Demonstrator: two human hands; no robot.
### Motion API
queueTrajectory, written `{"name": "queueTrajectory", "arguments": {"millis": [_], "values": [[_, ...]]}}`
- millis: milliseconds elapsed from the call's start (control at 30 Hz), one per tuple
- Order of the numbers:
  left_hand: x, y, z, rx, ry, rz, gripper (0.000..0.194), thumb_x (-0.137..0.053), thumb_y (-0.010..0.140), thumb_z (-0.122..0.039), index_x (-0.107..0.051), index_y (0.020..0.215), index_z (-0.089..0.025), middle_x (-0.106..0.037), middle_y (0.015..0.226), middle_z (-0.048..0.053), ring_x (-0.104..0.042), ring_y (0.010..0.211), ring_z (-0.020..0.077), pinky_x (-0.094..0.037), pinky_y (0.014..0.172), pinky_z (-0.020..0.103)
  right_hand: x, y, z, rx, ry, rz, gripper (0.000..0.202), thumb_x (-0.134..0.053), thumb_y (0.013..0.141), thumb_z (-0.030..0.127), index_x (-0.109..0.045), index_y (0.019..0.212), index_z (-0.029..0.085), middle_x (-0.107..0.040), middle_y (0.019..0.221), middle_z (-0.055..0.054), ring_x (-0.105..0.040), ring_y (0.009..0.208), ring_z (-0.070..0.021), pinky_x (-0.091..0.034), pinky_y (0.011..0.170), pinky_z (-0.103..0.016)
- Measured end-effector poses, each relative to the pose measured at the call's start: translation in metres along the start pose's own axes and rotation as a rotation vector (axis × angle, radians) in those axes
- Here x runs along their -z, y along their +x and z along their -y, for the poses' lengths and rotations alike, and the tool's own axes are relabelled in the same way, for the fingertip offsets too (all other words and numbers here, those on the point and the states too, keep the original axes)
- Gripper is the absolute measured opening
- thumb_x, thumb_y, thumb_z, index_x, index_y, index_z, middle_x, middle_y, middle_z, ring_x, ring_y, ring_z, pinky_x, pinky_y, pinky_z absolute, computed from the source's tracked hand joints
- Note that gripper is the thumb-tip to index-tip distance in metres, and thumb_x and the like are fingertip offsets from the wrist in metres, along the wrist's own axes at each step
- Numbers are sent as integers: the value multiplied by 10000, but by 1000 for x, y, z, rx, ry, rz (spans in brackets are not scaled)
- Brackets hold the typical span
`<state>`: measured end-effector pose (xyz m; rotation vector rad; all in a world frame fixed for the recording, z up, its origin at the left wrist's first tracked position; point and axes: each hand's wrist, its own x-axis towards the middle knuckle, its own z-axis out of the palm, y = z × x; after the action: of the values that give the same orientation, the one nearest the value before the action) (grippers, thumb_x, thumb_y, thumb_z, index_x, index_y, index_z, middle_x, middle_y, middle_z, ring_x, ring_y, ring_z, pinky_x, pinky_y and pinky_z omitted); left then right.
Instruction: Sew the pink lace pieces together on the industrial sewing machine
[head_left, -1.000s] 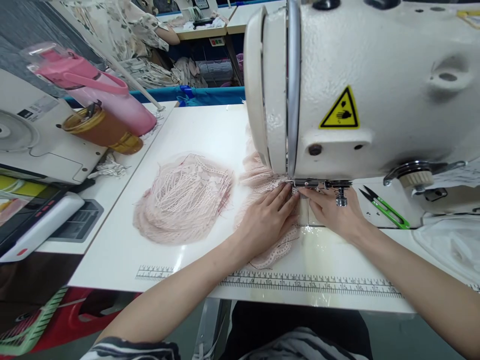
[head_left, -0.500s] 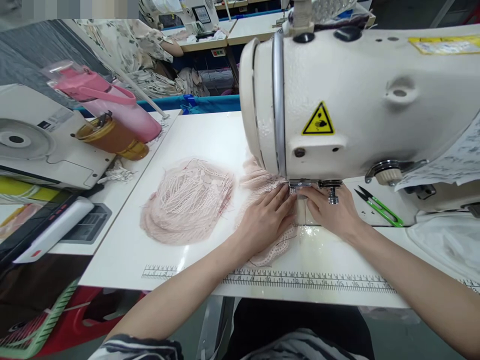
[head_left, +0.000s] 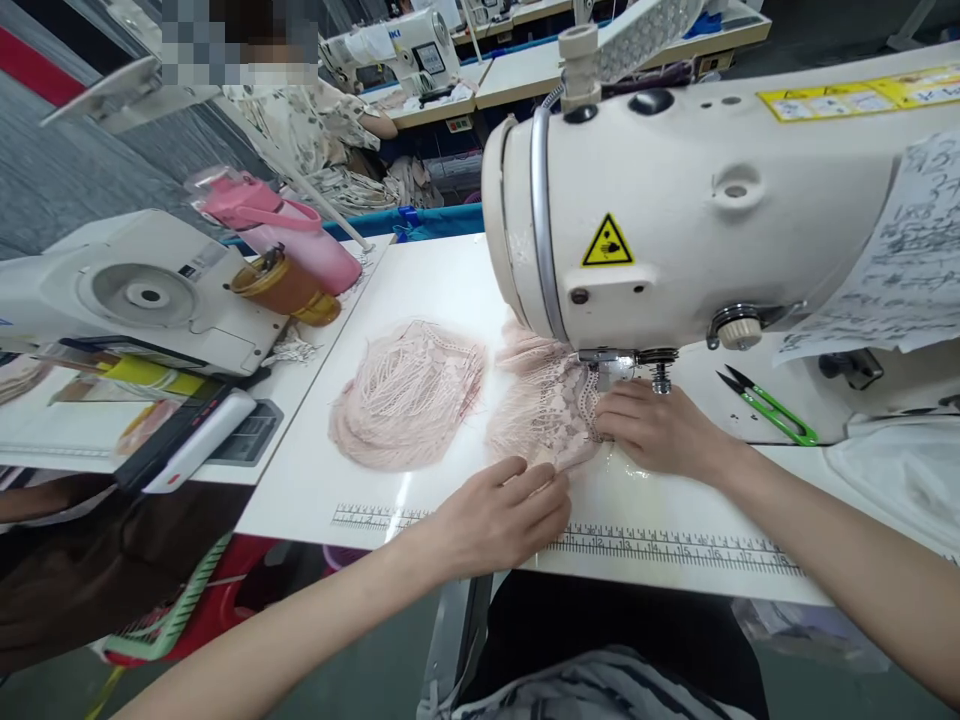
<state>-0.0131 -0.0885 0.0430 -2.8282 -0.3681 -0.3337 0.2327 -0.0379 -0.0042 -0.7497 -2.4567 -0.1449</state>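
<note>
Under the presser foot: pink lace piece (head_left: pixel 544 405), on the table (head_left: pixel 420 275).
Right hand (head_left: pixel 656 430): fingers flat together, pressing lace beside foot.
Left hand (head_left: pixel 499 515): fingers pinching lace's near edge.

Sewing machine head (head_left: pixel 675 200) is looming right above the right hand (head_left: pixel 660 430); green snips (head_left: pixel 772 408) are lying to its right, bare table (head_left: pixel 420 280) stretching beyond the left hand (head_left: pixel 502 515).

The right hand (head_left: pixel 660 430) lies flat on pink lace (head_left: pixel 544 405) just below the presser foot (head_left: pixel 611 362) of the sewing machine (head_left: pixel 697 210), while the left hand (head_left: pixel 502 515) pinches the lace's near edge by the ruler (head_left: pixel 675 545). A lace pile (head_left: pixel 409 395) lies left, green snips (head_left: pixel 772 408) right.
</note>
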Motion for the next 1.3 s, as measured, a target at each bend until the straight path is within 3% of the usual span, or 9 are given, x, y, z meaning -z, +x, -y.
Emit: {"name": "queueTrajectory", "arguments": {"millis": [167, 367, 633, 800, 933, 1000, 1167, 1233, 1300], "values": [[-7, -12, -16, 159, 77, -1, 141, -523, 893, -41, -645, 938, -94, -716, 996, 122, -665, 856, 206, -490, 664, 313, 1, -2, -1, -9, 82, 32, 220, -453, 792, 33, -630, 799, 163, -650, 786, -14, -556, 838, -145, -208, 465, -240], [-4, -8, -18, 381, 96, 19, 98, -593, 885, -146, -634, 973, -150, -723, 1016, 67, -680, 823, 194, -471, 595, 308, 1, -2, -2, -24, 117, 113, 208, -477, 764, 59, -636, 858, 155, -646, 838, -44, -522, 841, -161, -225, 491, -246], [2, -15, -10, 390, 131, -2, 191, -537, 886, -60, -631, 1022, -156, -730, 1046, 80, -684, 831, 198, -520, 645, 313, 1, -2, -3, -24, 99, 108, 193, -467, 765, 70, -621, 835, 163, -631, 819, -33, -519, 831, -159, -219, 511, -259], [18, -7, -3, 670, -173, -48, 124, -495, 956, -146, -593, 1021, -187, -698, 1138, 60, -687, 888, 165, -542, 677, 253, 3, -1, -1, -27, 144, 92, 83, -551, 843, 214, -617, 831, 165, -632, 813, -18, -522, 803, -148, -240, 515, -253], [26, 0, 7, 841, -450, 73, 201, -367, 1023, -273, -523, 1122, -193, -703, 870, 12, -631, 554, 107, -469, 510, 215, 1, 0, -1, -30, 124, 61, 160, -539, 902, 267, -616, 805, 166, -638, 804, -18, -530, 809, -147, -253, 507, -258], [25, 5, 15, 818, -473, 121, 216, -325, 1031, -288, -509, 1082, -188, -655, 718, -19, -608, 522, 119, -443, 498, 220, 1, 0, -2, -25, 121, 43, 176, -500, 915, 211, -609, 784, 168, -627, 760, -5, -525, 782, -136, -269, 513, -260], [14, 21, 35, 552, -492, 254, 298, -562, 930, -395, -513, 1134, -183, -691, 900, 32, -670, 751, 173, -472, 596, 250, 2, -1, -3, 2, 103, -14, 157, -489, 884, 163, -605, 780, 175, -634, 743, 6, -507, 738, -130, -301, 544, -265], [5, 28, 40, 424, -435, 286, 236, -600, 899, -308, -561, 1098, -188, -685, 870, 15, -657, 746, 164, -457, 608, 249, 4, -1, -4, 18, 98, -47, 159, -477, 878, 153, -603, 785, 179, -642, 745, 4, -506, 727, -132, -308, 556, -269], [-6, 32, 43, 306, -313, 227, 100, -540, 888, -161, -605, 960, -183, -655, 768, -8, -614, 669, 142, -423, 589, 252, 6, -1, -4, 37, 87, -72, 155, -472, 869, 142, -600, 790, 182, -651, 752, 1, -517, 730, -135, -314, 563, -274]]}}
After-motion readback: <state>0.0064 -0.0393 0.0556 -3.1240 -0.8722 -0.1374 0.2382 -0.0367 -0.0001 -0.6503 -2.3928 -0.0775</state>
